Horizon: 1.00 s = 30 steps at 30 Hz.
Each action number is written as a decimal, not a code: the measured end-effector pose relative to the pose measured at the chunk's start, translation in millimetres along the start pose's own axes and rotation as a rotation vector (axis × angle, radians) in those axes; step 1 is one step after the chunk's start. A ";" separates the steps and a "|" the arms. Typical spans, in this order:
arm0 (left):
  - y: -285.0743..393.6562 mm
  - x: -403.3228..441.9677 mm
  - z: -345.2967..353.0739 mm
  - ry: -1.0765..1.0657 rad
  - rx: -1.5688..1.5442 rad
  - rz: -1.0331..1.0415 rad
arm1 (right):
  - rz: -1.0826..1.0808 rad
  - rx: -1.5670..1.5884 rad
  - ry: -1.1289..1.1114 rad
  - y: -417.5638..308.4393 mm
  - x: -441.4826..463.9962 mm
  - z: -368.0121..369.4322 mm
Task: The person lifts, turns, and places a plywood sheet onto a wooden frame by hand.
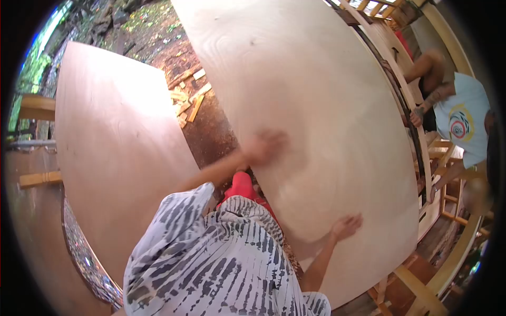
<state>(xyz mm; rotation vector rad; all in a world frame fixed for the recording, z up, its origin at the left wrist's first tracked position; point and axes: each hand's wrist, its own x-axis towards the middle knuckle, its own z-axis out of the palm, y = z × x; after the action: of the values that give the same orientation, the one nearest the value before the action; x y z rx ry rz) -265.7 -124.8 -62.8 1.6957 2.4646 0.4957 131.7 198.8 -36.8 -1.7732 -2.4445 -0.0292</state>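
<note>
A large pale plywood sheet [327,121] fills the middle and right of the head view. My left hand [266,146] is over its near left part, blurred by motion, with the fingers stretched out and nothing seen in them. Lower right, my right hand [347,226] lies flat on the same sheet near its lower end, fingers out. Both hands are open, and whether the left one touches the wood I cannot tell.
A second plywood sheet [116,142] stands at my left. Wood offcuts [192,100] lie on the ground between the sheets. On the right, a person in a white shirt [466,121] has a hand [416,116] at a wooden frame [398,68] along the sheet's far edge.
</note>
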 end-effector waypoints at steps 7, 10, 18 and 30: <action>-128.4 -54.3 -198.7 0.206 0.225 -1.003 | 0.265 -0.098 -0.055 84.7 12.4 -5.2; -60.9 -24.9 -114.8 0.459 -0.274 -0.785 | 0.278 -0.067 -0.045 73.9 11.2 -6.7; 41.3 48.1 6.0 -0.028 -0.271 0.286 | 0.316 -0.047 -0.107 94.6 -2.5 11.5; -526.4 -3.3 -171.1 0.561 -0.104 -1.125 | 0.590 -0.206 0.042 -124.4 -110.3 14.6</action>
<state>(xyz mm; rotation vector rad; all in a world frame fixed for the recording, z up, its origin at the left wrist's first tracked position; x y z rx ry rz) -778.5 -332.9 -73.7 -0.0700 3.1128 0.9422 46.2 56.8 -56.5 -2.4780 -1.8526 -0.2654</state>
